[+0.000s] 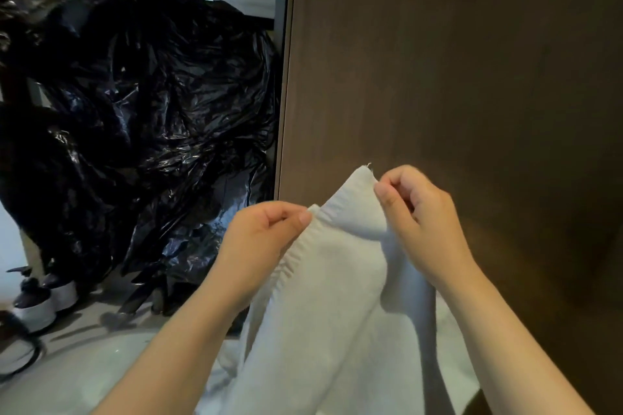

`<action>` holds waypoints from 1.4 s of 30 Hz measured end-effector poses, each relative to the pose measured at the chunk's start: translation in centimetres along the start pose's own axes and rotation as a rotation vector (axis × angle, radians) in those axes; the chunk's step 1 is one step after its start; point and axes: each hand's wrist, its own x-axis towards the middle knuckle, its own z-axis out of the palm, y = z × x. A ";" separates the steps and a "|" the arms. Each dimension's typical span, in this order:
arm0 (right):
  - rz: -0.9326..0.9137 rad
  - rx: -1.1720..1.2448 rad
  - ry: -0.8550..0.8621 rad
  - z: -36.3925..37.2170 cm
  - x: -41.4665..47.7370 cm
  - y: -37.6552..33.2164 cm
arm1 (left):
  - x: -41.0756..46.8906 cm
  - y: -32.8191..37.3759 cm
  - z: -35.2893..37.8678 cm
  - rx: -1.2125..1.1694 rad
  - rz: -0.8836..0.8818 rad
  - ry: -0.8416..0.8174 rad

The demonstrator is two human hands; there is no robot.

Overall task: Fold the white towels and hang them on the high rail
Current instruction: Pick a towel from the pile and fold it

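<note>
Nearest you, the white towel point(337, 296) hangs from both hands: your left hand point(266, 232) pinches its hemmed edge, your right hand point(414, 212) pinches the corner just beside it. You seem to be finding corners to start folding; next, spread the edge flat. Beyond stands a wooden panel point(472, 77), with black plastic bags point(141, 111) far left.

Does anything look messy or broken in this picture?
A little. The white towel has a loose thread sticking up from its top corner, beside the right hand. Its hem is puckered below the left hand. A big crumpled black plastic bag is heaped on the left.
</note>
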 end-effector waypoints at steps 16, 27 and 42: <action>0.141 0.404 -0.418 5.7 -6.6 -3.0 | -4.2 -7.4 -1.7 -0.205 -0.283 0.222; 0.241 0.340 -0.225 7.4 -7.5 -1.8 | -5.7 -5.9 -1.2 -0.315 -0.267 0.064; 0.127 0.247 -0.205 7.1 -7.7 -2.0 | -7.1 -4.0 -0.9 -0.041 -0.046 0.143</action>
